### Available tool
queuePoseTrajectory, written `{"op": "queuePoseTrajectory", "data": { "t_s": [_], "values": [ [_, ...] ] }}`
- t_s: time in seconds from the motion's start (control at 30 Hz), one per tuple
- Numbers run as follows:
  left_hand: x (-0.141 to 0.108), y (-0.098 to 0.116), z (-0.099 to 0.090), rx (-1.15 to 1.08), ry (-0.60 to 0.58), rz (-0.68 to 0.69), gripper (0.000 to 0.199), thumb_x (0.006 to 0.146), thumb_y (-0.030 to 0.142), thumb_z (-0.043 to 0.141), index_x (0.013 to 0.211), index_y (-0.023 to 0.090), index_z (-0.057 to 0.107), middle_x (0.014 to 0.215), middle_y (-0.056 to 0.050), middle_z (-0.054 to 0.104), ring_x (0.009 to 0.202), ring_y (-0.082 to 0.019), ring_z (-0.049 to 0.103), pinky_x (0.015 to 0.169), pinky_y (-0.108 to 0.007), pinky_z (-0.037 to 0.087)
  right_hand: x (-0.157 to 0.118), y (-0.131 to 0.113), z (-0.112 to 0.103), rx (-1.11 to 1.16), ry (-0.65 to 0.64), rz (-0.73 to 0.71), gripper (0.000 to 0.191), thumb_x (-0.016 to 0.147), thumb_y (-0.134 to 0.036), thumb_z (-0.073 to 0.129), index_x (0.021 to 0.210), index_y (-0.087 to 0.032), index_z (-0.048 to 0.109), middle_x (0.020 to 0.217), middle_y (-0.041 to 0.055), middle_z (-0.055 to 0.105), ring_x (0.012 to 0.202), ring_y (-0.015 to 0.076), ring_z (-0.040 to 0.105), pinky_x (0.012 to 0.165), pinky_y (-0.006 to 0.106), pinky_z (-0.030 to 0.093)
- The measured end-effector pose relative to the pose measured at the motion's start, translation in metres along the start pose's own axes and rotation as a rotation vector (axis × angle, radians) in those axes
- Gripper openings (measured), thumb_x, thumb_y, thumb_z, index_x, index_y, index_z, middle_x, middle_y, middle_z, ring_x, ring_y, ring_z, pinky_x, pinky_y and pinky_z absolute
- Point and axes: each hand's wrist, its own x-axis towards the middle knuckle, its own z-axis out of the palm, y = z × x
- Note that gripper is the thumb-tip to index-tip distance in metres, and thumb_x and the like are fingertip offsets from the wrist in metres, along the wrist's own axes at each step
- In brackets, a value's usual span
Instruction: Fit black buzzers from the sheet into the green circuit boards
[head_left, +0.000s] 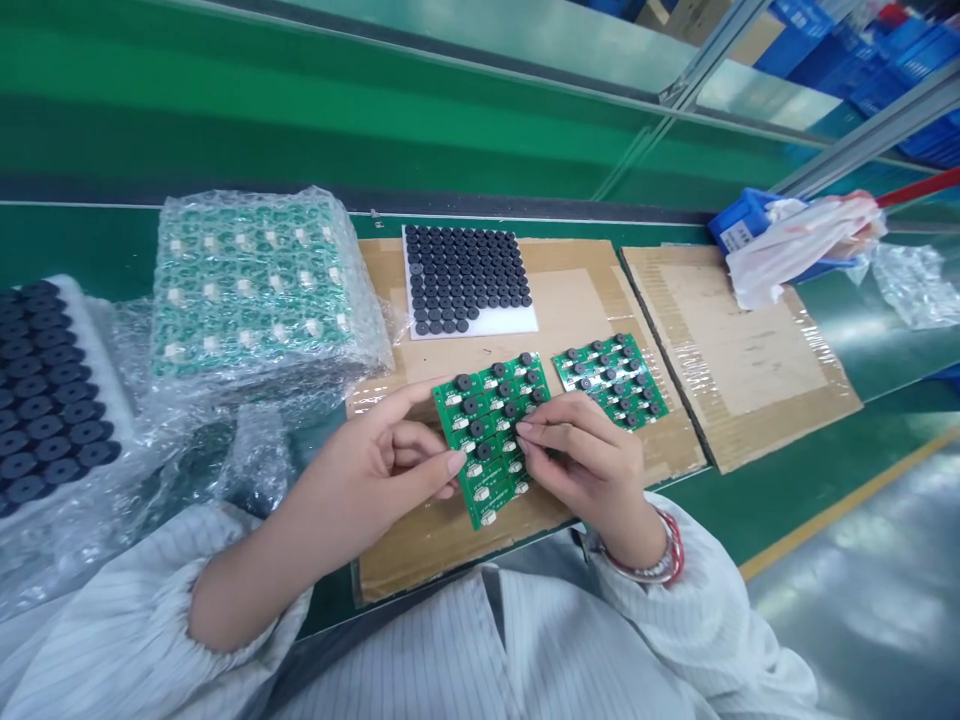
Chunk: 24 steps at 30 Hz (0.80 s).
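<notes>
Both my hands hold a green circuit board panel (487, 440) studded with round black components, raised slightly over a cardboard sheet (577, 310). My left hand (375, 465) pinches the panel's left side between thumb and fingers. My right hand (581, 460) grips its right side with fingertips and thumb, covering part of the panel. A second green panel (611, 380) with matching black components lies on the cardboard just beyond my right hand. Behind the panels, a white sheet (480, 328) carries rows of black discs (469, 280).
A bubble-wrapped stack of green boards (259, 285) and a white-backed sheet of black discs (49, 400) lie to the left on loose plastic. To the right are a taped cardboard sheet (739, 350) and a blue box (742, 220) under white plastic. Blue crates stand beyond the green bench.
</notes>
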Motion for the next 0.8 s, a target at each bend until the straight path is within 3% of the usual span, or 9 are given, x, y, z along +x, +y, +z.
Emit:
{"op": "queuePoseTrajectory", "data": {
  "t_s": [0.5, 0.8],
  "values": [
    [-0.0002, 0.0013, -0.0001, 0.028, -0.015, -0.018, 0.061, 0.073, 0.028, 0.067, 0.126, 0.017, 0.039, 0.062, 0.005, 0.066, 0.06, -0.011, 0.065, 0.061, -0.019, 0.052, -0.0014, -0.0025, 0.0018, -0.069, -0.021, -0.036, 0.02, 0.083, -0.001, 0.06, 0.096, -0.016, 0.061, 0.09, 0.0075, 0.061, 0.082, 0.0185, 0.057, 0.07, 0.038, 0.053],
    [-0.0002, 0.0015, -0.0007, 0.02, -0.02, -0.035, 0.06, 0.073, 0.031, 0.068, 0.124, 0.017, 0.04, 0.064, 0.005, 0.067, 0.061, -0.011, 0.065, 0.062, -0.02, 0.052, -0.0004, -0.0017, 0.003, 0.004, -0.005, 0.022, 0.019, 0.082, -0.001, 0.061, 0.092, -0.016, 0.062, 0.089, 0.0072, 0.062, 0.082, 0.0188, 0.058, 0.071, 0.037, 0.052]
  ]
}}
